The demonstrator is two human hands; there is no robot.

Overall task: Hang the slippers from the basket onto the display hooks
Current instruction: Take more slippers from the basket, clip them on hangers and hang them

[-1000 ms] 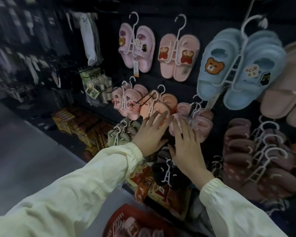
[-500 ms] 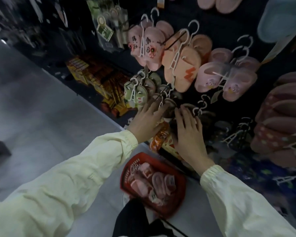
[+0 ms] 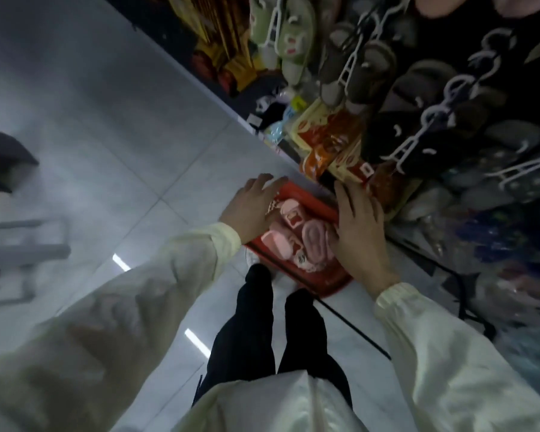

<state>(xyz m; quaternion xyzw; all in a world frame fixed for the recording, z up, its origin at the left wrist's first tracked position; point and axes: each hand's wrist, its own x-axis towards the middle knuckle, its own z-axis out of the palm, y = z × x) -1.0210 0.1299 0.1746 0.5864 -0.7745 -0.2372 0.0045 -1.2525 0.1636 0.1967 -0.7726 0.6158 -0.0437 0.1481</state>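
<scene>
I am looking straight down at the red basket (image 3: 320, 283), which sits on the pale tiled floor (image 3: 122, 157) just in front of my feet, close against the foot of the display. The pink slippers (image 3: 278, 241) lie heaped inside it, several together, some with small printed patches (the blur keeps me from counting pairs).

My left hand (image 3: 251, 208) is over the basket's left edge with the fingers spread and relaxed, gripping nothing. My right hand (image 3: 360, 235) is over the right side, fingers straight and close together, palm down, also holding nothing. I cannot tell whether either hand actually touches the rim or the slippers beneath it.

Both arms are in pale yellow sleeves (image 3: 169, 291), and my black trouser legs (image 3: 243, 332) show between them.

On the display above the basket, other pairs hang on white plastic hangers (image 3: 348, 65): green slippers (image 3: 293, 39) at the top, grey slippers (image 3: 365, 67) just beside them to the right, and dark slippers (image 3: 387, 132) lower and further right. Orange packets (image 3: 328, 141) lie stacked on the bottom shelf, just beyond the basket's far rim and below the grey pair.
</scene>
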